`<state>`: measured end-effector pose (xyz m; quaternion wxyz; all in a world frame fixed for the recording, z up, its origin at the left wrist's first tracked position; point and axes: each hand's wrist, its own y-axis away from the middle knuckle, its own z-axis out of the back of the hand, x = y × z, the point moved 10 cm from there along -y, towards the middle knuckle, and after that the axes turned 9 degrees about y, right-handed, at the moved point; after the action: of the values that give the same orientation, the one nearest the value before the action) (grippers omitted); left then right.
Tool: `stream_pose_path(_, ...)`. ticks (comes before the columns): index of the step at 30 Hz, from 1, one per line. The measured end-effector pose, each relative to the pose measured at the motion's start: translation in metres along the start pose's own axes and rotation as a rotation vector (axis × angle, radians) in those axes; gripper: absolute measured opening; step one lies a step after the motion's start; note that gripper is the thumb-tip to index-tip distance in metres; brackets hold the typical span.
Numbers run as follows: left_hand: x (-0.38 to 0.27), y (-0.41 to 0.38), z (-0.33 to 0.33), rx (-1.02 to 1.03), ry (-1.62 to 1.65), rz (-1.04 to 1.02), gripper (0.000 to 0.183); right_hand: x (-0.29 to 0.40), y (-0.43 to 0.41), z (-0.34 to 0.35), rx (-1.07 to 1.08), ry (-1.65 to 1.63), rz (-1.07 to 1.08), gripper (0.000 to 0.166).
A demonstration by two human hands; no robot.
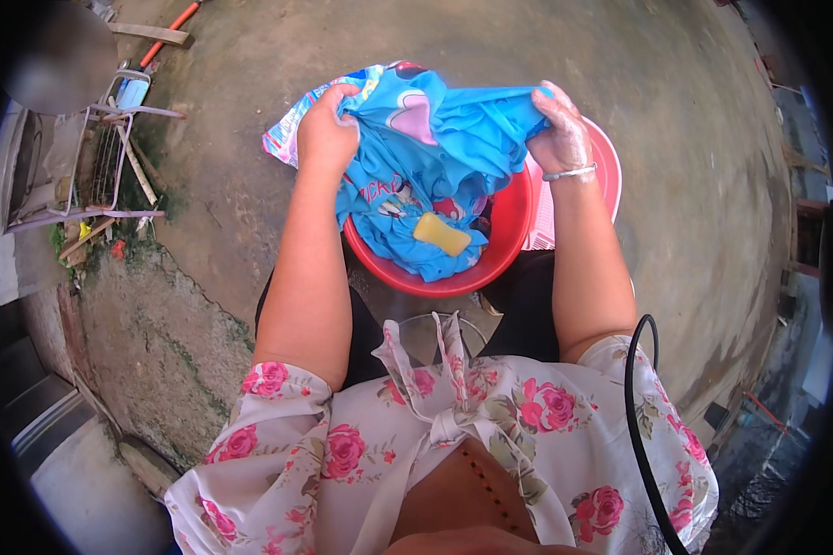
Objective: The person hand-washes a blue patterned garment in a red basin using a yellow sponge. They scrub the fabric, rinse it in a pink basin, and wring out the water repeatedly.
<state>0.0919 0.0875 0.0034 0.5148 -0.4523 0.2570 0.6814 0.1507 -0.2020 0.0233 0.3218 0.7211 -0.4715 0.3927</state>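
A blue printed garment [389,166] is stretched between my two hands above a red plastic basin [451,286]. My left hand [327,132] grips its left side, thumb and fingers closed on the fabric. Pinched in my right hand [561,132], which has white suds on it, is the garment's right end. The lower folds droop into the basin. On those folds lies a yellow bar of soap [442,234]. Behind my left hand shows a colourful printed packet [288,135], partly hidden by hand and cloth. Dark fabric in the basin is mostly covered.
A pink plastic basin [607,163] with a ribbed pink surface stands right of the red one, partly behind my right forearm. Metal racks [104,166] and wooden sticks lie at the left on the concrete ground [694,208]. A black cable [635,416] runs past my right side.
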Motion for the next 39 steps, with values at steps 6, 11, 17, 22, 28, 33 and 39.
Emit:
stream_pose_path(6, 0.008, -0.002, 0.014, -0.123, -0.004, 0.017, 0.036, 0.069, 0.011, 0.023, -0.164, -0.202, 0.295, 0.009)
stream_pose_path(11, 0.020, -0.006, 0.013, -0.090, -0.057, 0.075, 0.037, 0.050, 0.005, 0.051, -0.380, 0.137, 0.152, 0.032)
stream_pose_path(17, 0.051, -0.013, 0.018, -0.080, -0.172, 0.113, 0.034, -0.009, -0.005, 0.054, -0.166, 1.366, -0.169, 0.052)
stream_pose_path(22, 0.056, -0.012, 0.014, -0.014, -0.142, 0.195, 0.038, -0.046, 0.000, 0.054, -0.032, 1.448, -0.386, 0.051)
stream_pose_path(28, 0.062, -0.009, 0.012, 0.018, -0.035, 0.259, 0.037, -0.088, 0.004, 0.037, 0.053, 1.788, -0.304, 0.058)
stream_pose_path(33, 0.058, -0.003, 0.012, 0.053, -0.061, 0.326, 0.044, -0.109, 0.017, -0.006, 0.295, 1.952, -0.377, 0.040)
stream_pose_path(39, 0.048, 0.004, 0.008, 0.097, -0.187, 0.340, 0.067, -0.198, 0.105, -0.057, 0.778, 1.972, -0.487, 0.057)
